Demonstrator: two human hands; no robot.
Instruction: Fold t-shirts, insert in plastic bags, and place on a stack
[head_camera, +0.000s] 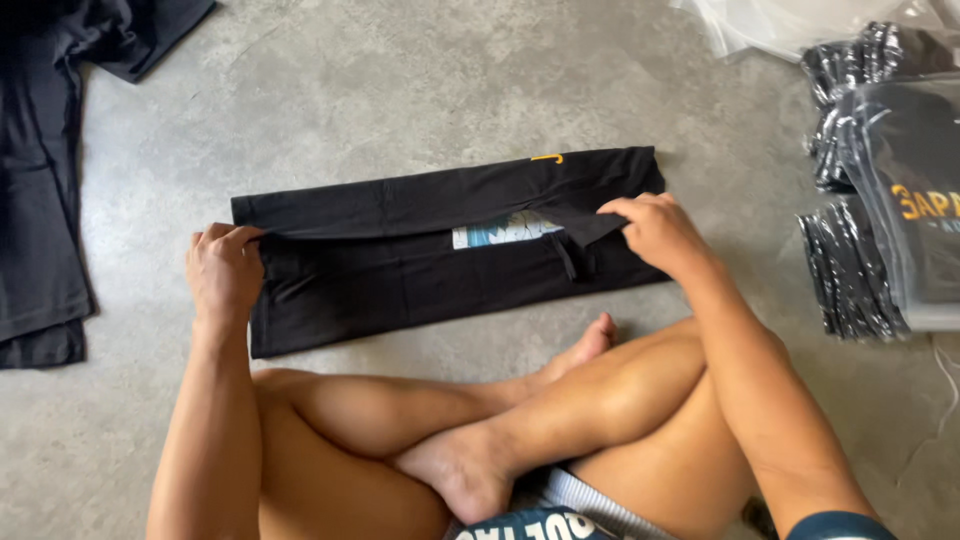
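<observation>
The person is sitting cross-legged on the grey concrete floor (420, 80), and a black T-shirt (400, 270) is lying stretched out in a long band just in front of the shins, already doubled lengthwise. The left hand (222, 272) is pinching the folded edge at the band's left end, fingers closed tight over the cloth, while the right hand (655, 232) is gripping the near flap towards the right end, thumb and fingers closed on a small peak of fabric that is lifting off the layer below. Between the two hands the flap is gaping a little, and a pale printed patch (505, 230) is peeking through the slit. This cloth looks light and completely limp, so it is sagging wherever it is not held and creasing along the near half; I judge it wants holding at the two ends of the fold line, just as both hands are doing, to keep the edge straight. It is not slippery and not fragile, though the loose layers could slide over each other. Off to the right, bagged black garments (880, 190) are sitting stacked in clear plastic, and more loose dark clothing (40, 200) is lying well apart at the left.
</observation>
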